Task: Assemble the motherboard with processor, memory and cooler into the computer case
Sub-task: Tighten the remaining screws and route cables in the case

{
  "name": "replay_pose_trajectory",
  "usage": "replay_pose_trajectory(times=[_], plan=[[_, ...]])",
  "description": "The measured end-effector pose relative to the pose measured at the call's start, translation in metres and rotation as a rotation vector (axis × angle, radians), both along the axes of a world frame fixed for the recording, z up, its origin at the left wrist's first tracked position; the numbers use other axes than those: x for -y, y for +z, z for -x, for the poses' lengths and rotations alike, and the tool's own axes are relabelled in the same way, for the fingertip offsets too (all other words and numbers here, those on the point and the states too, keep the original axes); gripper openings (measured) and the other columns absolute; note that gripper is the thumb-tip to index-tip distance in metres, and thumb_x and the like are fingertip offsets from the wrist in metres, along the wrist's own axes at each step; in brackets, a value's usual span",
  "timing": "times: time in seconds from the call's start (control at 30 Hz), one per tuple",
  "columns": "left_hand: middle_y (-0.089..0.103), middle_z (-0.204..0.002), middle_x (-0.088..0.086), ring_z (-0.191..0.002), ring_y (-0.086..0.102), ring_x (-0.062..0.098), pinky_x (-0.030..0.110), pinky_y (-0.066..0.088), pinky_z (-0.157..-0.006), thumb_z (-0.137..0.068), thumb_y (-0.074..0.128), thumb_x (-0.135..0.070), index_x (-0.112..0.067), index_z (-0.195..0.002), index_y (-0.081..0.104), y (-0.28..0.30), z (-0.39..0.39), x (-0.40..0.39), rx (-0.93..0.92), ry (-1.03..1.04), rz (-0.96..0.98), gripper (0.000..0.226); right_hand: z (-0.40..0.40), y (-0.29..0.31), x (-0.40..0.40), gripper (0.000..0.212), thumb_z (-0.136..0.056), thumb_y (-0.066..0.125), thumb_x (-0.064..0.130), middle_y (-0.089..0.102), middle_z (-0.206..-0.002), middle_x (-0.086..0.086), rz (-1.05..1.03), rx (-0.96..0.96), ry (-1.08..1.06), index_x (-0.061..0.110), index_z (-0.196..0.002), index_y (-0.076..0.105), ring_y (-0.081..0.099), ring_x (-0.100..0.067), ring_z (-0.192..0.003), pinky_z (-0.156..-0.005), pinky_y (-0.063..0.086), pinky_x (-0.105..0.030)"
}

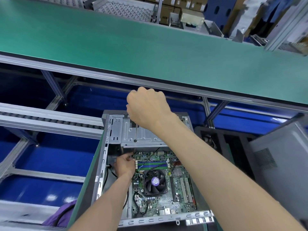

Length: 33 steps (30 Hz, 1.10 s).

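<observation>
One open computer case (106, 164) lies on its side, holding one motherboard (166, 189). On the board sit one cooler fan (154, 182), four memory slots (152, 163) in a row and two white expansion slots (185, 189). Two bare hands are in view, the left hand (125, 165) and the right hand (146, 109), with one screwdriver (136, 132).

No readable text is showing up anywhere. The purple sticker (155, 181) on the cooler fan (154, 182) is carrying print, but it's blurring out. Cardboard boxes (175, 7) at the back are showing dark marks (too small to read).
</observation>
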<state>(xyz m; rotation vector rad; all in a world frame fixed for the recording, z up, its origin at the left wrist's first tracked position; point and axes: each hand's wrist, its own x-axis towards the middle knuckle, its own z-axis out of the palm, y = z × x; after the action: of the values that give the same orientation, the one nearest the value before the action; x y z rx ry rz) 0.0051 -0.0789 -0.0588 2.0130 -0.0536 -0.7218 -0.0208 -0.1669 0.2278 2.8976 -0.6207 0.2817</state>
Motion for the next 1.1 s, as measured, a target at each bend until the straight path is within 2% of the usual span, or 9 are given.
replay_pose_trajectory(times=[0.13,0.27,0.37,0.47,0.67,0.8,0.9,1.03,1.1], plan=[[0.072,-0.091,-0.004,-0.080,0.064,0.010,0.019,0.050,-0.067,-0.091,0.063,0.002,-0.021,-0.113,0.073,0.001,-0.001,-0.003,0.017,-0.023,0.020,0.033,0.003,0.009,0.006,0.019,-0.082,0.061,0.026,0.041,-0.076,0.001,-0.146,-0.102,0.062,0.015,-0.088,0.047,0.047,-0.029,-0.075,-0.063,0.033,-0.037],[0.072,-0.091,-0.004,-0.080,0.064,0.010,0.021,0.048,-0.074,-0.091,0.063,0.003,-0.021,-0.112,0.073,0.000,0.000,-0.001,-0.006,-0.009,0.023,0.034,0.011,0.008,0.014,0.018,-0.078,0.059,0.014,0.057,-0.098,-0.002,-0.386,-0.082,0.087,0.017,-0.095,0.056,0.056,-0.031,-0.089,-0.070,0.048,-0.040],[0.072,-0.094,-0.003,-0.077,0.061,0.006,0.019,0.047,-0.076,-0.091,0.060,0.004,-0.021,-0.113,0.073,0.001,0.000,-0.001,-0.001,-0.002,0.011,0.035,0.005,-0.007,0.005,0.013,-0.093,0.057,0.021,0.035,-0.070,-0.001,-0.097,0.024,0.017,0.012,-0.089,0.048,0.047,-0.031,-0.072,-0.060,0.033,-0.038],[0.072,-0.099,-0.002,-0.077,0.060,0.003,0.016,0.045,-0.061,-0.092,0.060,0.004,-0.021,-0.114,0.072,0.003,0.000,-0.001,0.000,-0.015,0.020,0.036,-0.002,-0.004,-0.002,0.023,-0.094,0.057,0.027,0.021,-0.066,0.003,0.073,0.024,0.008,0.016,-0.082,0.041,0.043,-0.030,-0.067,-0.055,0.024,-0.034],[0.071,-0.099,0.000,-0.085,0.065,0.015,0.026,0.054,-0.075,-0.092,0.060,0.004,-0.019,-0.116,0.071,0.003,0.000,-0.001,-0.024,-0.019,0.023,0.035,0.007,0.010,0.015,0.022,-0.073,0.056,0.013,0.058,-0.094,0.000,-0.380,-0.125,0.103,0.018,-0.094,0.056,0.057,-0.030,-0.086,-0.068,0.049,-0.039],[0.072,-0.106,0.003,-0.080,0.062,0.008,0.015,0.045,-0.066,-0.091,0.058,0.006,-0.018,-0.116,0.071,0.003,0.000,0.000,-0.013,-0.017,0.023,0.037,0.004,-0.003,0.003,0.019,-0.094,0.055,0.020,0.027,-0.069,0.001,-0.060,-0.007,0.023,0.012,-0.084,0.040,0.043,-0.032,-0.071,-0.059,0.028,-0.037],[0.072,-0.102,0.002,-0.079,0.064,0.008,0.013,0.041,-0.058,-0.091,0.059,0.006,-0.019,-0.117,0.071,0.006,0.000,-0.001,-0.025,-0.026,0.026,0.038,0.005,0.002,0.002,0.026,-0.096,0.055,0.035,0.026,-0.069,0.003,0.084,-0.032,0.025,0.018,-0.084,0.040,0.044,-0.031,-0.069,-0.056,0.024,-0.035],[0.071,-0.099,-0.001,-0.078,0.063,0.006,0.014,0.045,-0.056,-0.092,0.061,0.003,-0.022,-0.116,0.071,0.007,0.000,-0.002,-0.021,-0.032,0.012,0.036,0.008,0.013,0.010,0.027,-0.077,0.059,0.022,0.055,-0.096,0.001,-0.247,-0.142,0.130,0.018,-0.104,0.053,0.054,-0.028,-0.084,-0.061,0.030,-0.034],[0.069,-0.094,-0.005,-0.077,0.063,0.009,0.024,0.055,-0.067,-0.091,0.063,0.001,-0.021,-0.116,0.071,0.006,0.000,-0.001,-0.003,-0.039,0.000,0.034,0.009,0.011,0.008,0.025,-0.076,0.057,0.014,0.055,-0.099,0.000,-0.342,-0.113,0.133,0.017,-0.101,0.054,0.053,-0.028,-0.085,-0.061,0.032,-0.033]])
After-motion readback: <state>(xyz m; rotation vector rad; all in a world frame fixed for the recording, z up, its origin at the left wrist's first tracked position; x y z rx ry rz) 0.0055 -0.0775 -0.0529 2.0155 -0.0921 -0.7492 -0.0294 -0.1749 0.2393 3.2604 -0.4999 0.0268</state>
